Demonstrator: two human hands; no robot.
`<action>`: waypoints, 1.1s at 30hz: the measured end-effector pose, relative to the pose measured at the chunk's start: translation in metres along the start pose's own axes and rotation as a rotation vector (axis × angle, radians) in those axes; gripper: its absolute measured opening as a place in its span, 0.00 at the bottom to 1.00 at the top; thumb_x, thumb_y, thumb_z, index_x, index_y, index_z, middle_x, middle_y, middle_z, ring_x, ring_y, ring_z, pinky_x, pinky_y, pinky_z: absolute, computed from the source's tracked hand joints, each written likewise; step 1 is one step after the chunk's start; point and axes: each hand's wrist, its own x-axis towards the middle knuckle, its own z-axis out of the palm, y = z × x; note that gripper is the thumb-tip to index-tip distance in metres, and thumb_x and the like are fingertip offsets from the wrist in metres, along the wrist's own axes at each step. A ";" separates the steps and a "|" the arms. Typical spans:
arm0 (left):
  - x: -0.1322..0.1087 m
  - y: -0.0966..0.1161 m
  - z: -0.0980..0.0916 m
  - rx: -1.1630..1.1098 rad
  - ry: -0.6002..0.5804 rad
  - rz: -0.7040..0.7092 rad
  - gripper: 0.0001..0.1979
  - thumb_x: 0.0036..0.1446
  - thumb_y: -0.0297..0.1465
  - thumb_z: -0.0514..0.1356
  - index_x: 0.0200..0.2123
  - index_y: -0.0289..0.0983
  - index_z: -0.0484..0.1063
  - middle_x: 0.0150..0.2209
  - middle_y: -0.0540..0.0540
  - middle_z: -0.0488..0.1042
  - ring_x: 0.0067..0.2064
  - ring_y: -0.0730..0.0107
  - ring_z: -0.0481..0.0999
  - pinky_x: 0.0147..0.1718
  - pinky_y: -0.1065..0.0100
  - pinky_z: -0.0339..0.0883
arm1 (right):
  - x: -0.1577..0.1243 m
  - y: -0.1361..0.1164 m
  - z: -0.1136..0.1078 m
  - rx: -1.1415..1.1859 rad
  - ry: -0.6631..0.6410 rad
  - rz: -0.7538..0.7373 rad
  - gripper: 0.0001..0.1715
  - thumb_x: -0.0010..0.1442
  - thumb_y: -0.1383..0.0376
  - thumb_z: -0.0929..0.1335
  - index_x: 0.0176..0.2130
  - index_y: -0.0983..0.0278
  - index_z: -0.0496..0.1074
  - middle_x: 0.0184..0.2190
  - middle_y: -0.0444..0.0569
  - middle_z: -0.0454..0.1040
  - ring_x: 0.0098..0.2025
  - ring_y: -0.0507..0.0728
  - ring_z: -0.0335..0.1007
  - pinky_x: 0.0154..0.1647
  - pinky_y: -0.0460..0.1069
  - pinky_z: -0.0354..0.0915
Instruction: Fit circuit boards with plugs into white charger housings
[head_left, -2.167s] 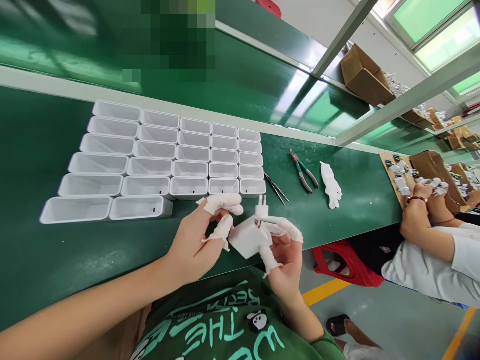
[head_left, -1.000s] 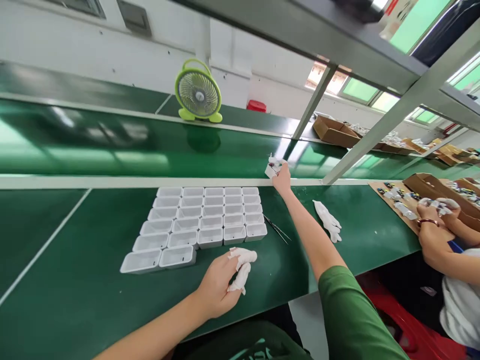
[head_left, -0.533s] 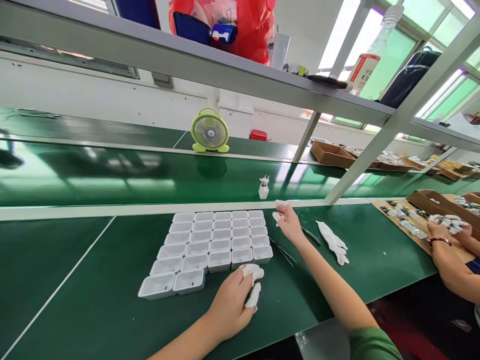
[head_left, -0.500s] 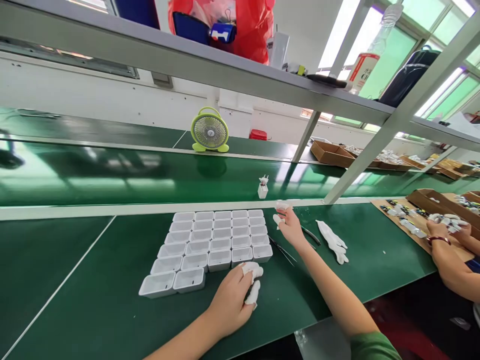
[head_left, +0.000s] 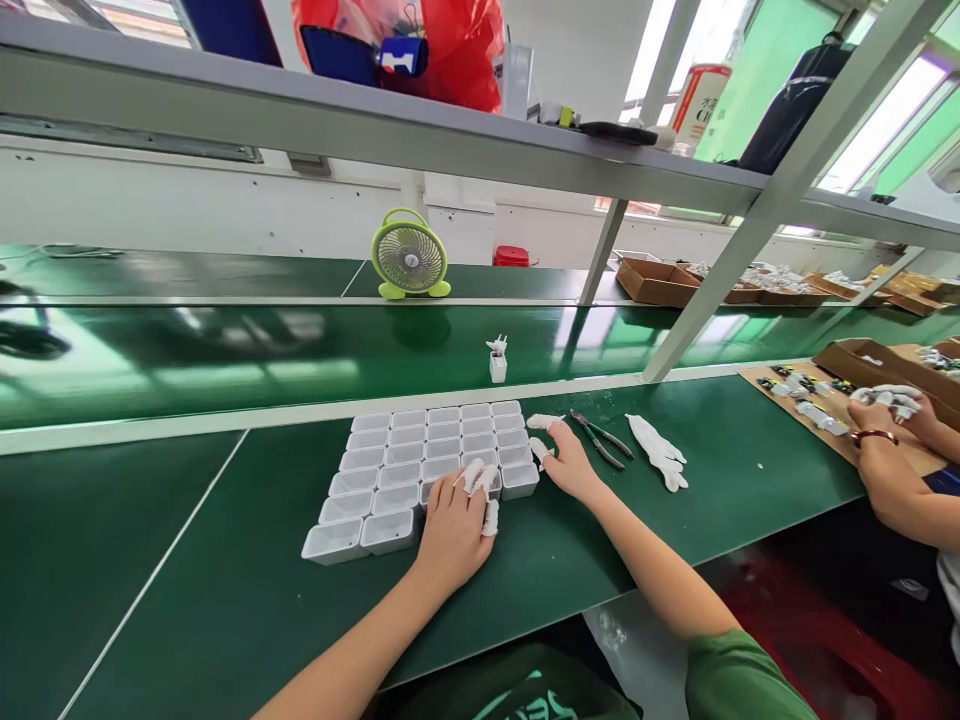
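Rows of small white open-topped plastic boxes (head_left: 401, 473) stand side by side on the green table. My left hand (head_left: 454, 520) rests on the near right boxes, fingers stretched forward and white covers on the fingertips. At the right side of the block is my right hand (head_left: 568, 462), its covered thumb and forefinger apart and close to the end boxes. Nothing shows in either hand. Just beyond the right hand lie green-handled pliers (head_left: 600, 438). A white glove (head_left: 657, 452) lies flat further right.
A small white box with white prongs on top (head_left: 498, 362) stands on the green belt (head_left: 225, 360). Behind it is a green fan (head_left: 409, 258). A loaded shelf (head_left: 375, 130) crosses above, with a slanting post (head_left: 705, 285). A co-worker's hands (head_left: 885, 415) hold white parts at right.
My left hand has moved forward from the near edge onto the boxes. My right hand has come down and left to their right side, leaving the pliers in plain sight. The view has shifted.
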 end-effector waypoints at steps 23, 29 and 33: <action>0.003 0.006 -0.016 0.065 -0.135 -0.001 0.14 0.57 0.16 0.51 0.31 0.36 0.72 0.40 0.39 0.81 0.55 0.50 0.77 0.63 0.49 0.52 | -0.017 -0.029 -0.023 -0.291 -0.386 -0.279 0.08 0.61 0.69 0.70 0.43 0.63 0.73 0.60 0.62 0.68 0.70 0.73 0.54 0.60 0.69 0.68; 0.006 0.007 -0.017 0.036 -0.138 0.004 0.16 0.56 0.14 0.49 0.28 0.37 0.70 0.31 0.43 0.77 0.54 0.52 0.78 0.64 0.51 0.52 | -0.017 -0.031 -0.021 -0.320 -0.399 -0.298 0.06 0.60 0.71 0.69 0.39 0.63 0.71 0.55 0.62 0.72 0.70 0.74 0.55 0.60 0.69 0.69; 0.006 0.006 -0.016 0.039 -0.151 0.008 0.16 0.57 0.14 0.49 0.30 0.36 0.71 0.34 0.41 0.79 0.55 0.53 0.78 0.64 0.50 0.52 | -0.016 -0.033 -0.021 -0.296 -0.398 -0.303 0.02 0.64 0.66 0.69 0.38 0.62 0.70 0.57 0.62 0.71 0.69 0.73 0.57 0.60 0.69 0.70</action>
